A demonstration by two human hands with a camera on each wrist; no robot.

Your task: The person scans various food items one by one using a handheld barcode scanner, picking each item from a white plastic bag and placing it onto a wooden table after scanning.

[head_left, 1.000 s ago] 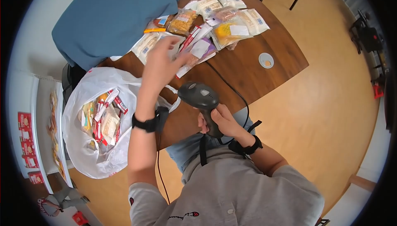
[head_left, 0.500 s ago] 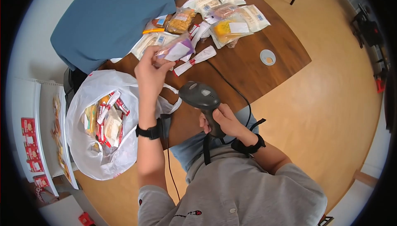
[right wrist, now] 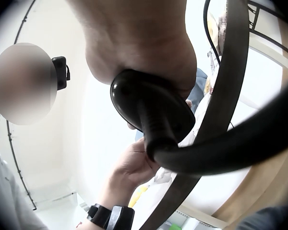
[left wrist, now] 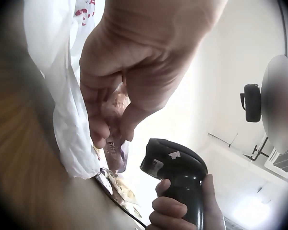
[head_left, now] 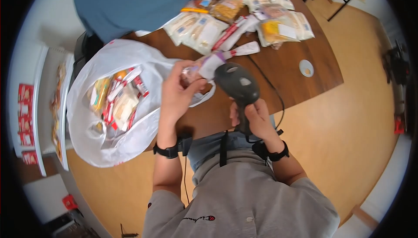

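The left hand (head_left: 176, 94) pinches a clear and purple food package (head_left: 209, 67) by one end, between thumb and fingers. In the left wrist view that package (left wrist: 116, 129) hangs from the left hand (left wrist: 134, 62). The right hand (head_left: 260, 120) grips the handle of a black handheld scanner (head_left: 237, 83), whose head is beside the package's white label. The left wrist view shows the scanner (left wrist: 175, 163) with the right hand's fingers curled round its handle. In the right wrist view the scanner's base (right wrist: 151, 105) and cable hide most of the grip.
A white plastic bag (head_left: 82, 124) holding several packages stands at the left. More packages (head_left: 278, 28) lie on the brown table (head_left: 322, 59), with a round disc (head_left: 306, 68) near its right edge. A blue cloth (head_left: 143, 2) is at the back left, shelves (head_left: 58, 107) beyond the bag.
The left hand took hold of the purple package from the pile and brought it towards the body, beside the scanner head. The right hand still grips the scanner. The head view has shifted.
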